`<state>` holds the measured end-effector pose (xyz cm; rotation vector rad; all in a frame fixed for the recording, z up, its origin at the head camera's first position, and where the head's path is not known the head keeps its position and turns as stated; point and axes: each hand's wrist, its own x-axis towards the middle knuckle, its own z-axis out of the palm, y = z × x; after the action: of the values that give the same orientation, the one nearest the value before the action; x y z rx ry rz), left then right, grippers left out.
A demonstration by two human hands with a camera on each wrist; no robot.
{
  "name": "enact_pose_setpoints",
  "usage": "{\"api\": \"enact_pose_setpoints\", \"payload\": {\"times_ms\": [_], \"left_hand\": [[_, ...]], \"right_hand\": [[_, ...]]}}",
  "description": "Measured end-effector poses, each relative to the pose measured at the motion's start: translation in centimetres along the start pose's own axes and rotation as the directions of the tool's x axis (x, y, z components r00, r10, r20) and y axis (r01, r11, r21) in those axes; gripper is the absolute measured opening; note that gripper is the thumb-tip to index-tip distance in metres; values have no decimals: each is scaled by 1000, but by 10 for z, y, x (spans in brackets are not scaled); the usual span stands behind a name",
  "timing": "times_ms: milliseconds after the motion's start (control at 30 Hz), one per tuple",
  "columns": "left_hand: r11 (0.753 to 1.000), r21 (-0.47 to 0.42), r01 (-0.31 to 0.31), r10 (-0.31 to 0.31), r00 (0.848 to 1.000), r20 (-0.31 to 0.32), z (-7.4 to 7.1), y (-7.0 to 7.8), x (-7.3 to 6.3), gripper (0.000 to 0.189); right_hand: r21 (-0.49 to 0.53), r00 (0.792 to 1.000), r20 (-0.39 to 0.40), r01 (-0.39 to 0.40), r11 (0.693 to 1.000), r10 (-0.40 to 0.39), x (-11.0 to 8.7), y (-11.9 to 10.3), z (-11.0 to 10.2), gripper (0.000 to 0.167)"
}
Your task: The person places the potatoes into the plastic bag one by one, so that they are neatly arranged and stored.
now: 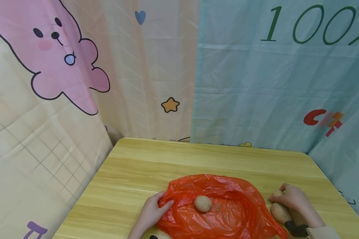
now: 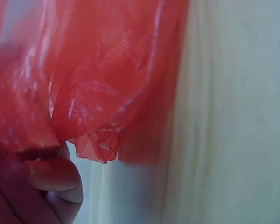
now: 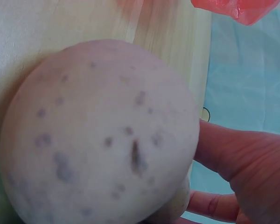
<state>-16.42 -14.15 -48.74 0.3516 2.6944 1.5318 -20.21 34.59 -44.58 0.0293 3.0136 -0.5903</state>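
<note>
A thin red plastic bag [image 1: 197, 222] lies spread on the table, its mouth open. My left hand [image 1: 151, 210] grips its left edge, and in the left wrist view the thumb [image 2: 56, 175] is curled against the red film. One potato [image 1: 202, 203] rests in the bag's mouth area. Right of the bag, my right hand [image 1: 293, 198] holds a potato [image 1: 277, 194] between thumb and fingers. Another potato [image 1: 280, 213] sits just below that hand. A spotted potato [image 3: 98, 135] fills much of the right wrist view, partly hiding the held potato [image 3: 177, 203] behind it.
The wood-grain table [image 1: 155, 156] extends behind the bag to a printed curtain [image 1: 242, 83]. A second curtain side [image 1: 62, 159] borders the table on the left. A dark wrist device [image 1: 296, 229] sits by the right forearm, close to the potatoes.
</note>
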Motion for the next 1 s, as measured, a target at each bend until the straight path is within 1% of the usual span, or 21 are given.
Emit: {"api": "enact_pose_setpoints", "payload": {"times_ms": [367, 767, 1000], "left_hand": [[1000, -9, 15, -15, 1000, 5, 0, 0, 0, 36], [999, -28, 32, -31, 999, 14, -1, 1, -1, 38], [1000, -3, 25, -25, 1000, 7, 0, 0, -1, 38]], "right_hand": [[17, 1000, -1, -11, 1000, 11, 1, 1, 1, 53], [15, 1000, -25, 3, 1000, -2, 1, 4, 4, 50], [33, 1000, -20, -7, 999, 8, 0, 5, 3, 49]]}}
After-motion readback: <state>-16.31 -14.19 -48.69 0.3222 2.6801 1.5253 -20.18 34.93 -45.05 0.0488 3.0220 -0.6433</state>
